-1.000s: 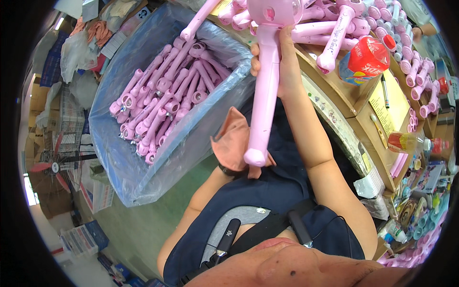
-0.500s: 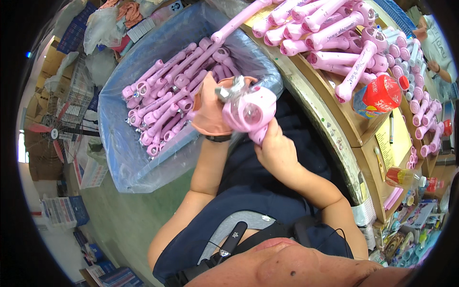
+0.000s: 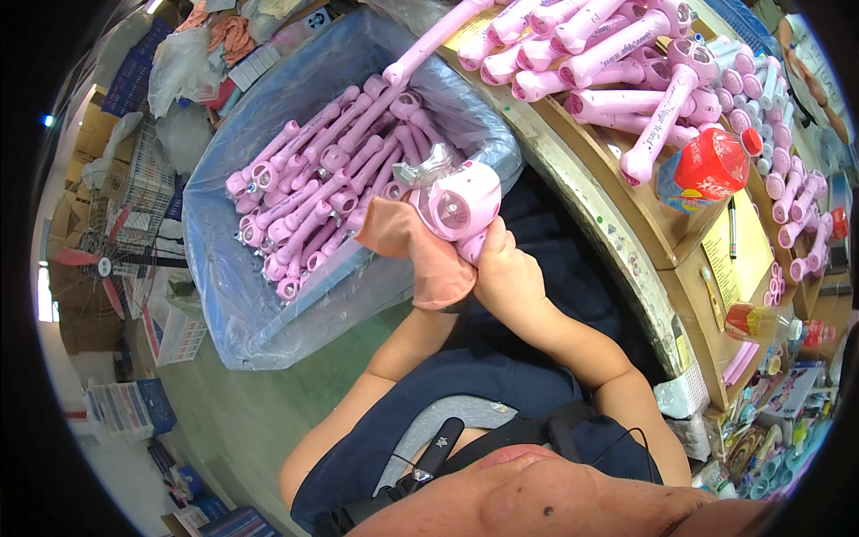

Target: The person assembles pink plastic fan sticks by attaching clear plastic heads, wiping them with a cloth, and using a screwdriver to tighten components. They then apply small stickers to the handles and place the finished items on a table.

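A pink toy wand [image 3: 481,186] with a bulbous head, round clear windows and a silvery piece on top is in front of me. My right hand [image 3: 512,279] is closed around its handle, just below the head. My left hand [image 3: 429,264], covered by an orange-pink cloth glove, is against the near left side of the wand's head. Its fingers are mostly hidden, so I cannot tell how they are bent. Behind the wand, many similar pink wands [image 3: 309,192] lie piled in a blue bin [image 3: 255,322] lined with clear plastic.
More pink wands [image 3: 617,67] are heaped on the bench [image 3: 617,242] to the right. Beside them stand a red-labelled bottle [image 3: 707,170], a yellow sheet [image 3: 729,246] with a pen, and another bottle [image 3: 756,324]. A fan [image 3: 103,259] is at the left.
My left hand has turned and come down toward me, its glove now bent below the wand's head. The wand has shifted slightly left, with my right hand still gripping it.
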Available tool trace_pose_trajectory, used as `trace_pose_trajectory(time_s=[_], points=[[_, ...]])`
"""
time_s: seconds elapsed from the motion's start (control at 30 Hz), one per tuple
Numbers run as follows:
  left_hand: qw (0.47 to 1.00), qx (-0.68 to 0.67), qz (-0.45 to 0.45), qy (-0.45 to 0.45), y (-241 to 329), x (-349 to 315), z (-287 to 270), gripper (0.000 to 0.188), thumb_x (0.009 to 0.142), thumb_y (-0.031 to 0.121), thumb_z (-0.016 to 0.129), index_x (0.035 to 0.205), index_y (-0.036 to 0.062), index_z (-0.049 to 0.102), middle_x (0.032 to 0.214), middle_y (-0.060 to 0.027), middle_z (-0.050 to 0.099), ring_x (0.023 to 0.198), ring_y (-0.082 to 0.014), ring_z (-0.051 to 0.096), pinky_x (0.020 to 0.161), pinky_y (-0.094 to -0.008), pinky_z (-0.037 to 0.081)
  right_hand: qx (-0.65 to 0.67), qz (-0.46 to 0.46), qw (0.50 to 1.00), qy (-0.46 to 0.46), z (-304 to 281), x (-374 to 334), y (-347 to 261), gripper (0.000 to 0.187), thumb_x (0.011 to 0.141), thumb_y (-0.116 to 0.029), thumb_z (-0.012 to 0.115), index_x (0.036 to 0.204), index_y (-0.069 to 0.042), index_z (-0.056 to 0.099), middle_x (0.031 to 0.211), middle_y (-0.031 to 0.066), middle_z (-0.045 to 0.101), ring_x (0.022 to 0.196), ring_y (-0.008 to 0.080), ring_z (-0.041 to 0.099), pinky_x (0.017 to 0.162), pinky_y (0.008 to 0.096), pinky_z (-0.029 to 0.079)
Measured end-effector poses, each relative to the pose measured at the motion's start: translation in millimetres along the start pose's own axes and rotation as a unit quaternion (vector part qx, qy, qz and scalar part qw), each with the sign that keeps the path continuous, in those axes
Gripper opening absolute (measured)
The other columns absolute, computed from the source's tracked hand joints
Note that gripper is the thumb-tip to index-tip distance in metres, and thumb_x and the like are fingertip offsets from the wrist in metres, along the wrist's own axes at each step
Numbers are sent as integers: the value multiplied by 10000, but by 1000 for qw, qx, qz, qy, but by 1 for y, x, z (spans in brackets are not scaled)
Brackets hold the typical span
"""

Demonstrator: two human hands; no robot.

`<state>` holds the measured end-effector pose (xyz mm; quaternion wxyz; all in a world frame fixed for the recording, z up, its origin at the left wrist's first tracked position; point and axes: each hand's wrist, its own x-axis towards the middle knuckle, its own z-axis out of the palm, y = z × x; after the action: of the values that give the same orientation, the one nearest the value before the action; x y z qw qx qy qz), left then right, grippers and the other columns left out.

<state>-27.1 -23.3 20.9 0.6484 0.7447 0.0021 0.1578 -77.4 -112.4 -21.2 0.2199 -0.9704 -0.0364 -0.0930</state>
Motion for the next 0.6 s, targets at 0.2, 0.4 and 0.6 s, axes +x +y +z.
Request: trace_pose_trajectory(time_s=[0.2,0.4,0.6], points=[[978,72,159,-113,-47,21,-35,607,555,320,848,1058,72,616,1007,-75,676,801,-240,663,725,-335,506,319,-23,938,-134,-20,8,25,661,733,-120,662,1255,56,297,937,232,614,654,345,646,617,413,525],[904,-254,27,-343,-63,23,-31,670,771,409,682,1274,25,460,1191,-86,585,1094,-201,549,966,-342,423,599,62,737,-307,-14,12,37,634,721,-184,728,1185,44,360,815,143,610,582,214,617,525,309,503],[689,-605,-277,-289,-37,24,-19,648,896,501,466,1259,-34,442,1154,-153,573,1013,-244,581,910,-361,464,804,53,442,-395,-1,7,51,471,764,-225,742,1108,-12,501,787,92,618,515,154,583,477,265,488]])
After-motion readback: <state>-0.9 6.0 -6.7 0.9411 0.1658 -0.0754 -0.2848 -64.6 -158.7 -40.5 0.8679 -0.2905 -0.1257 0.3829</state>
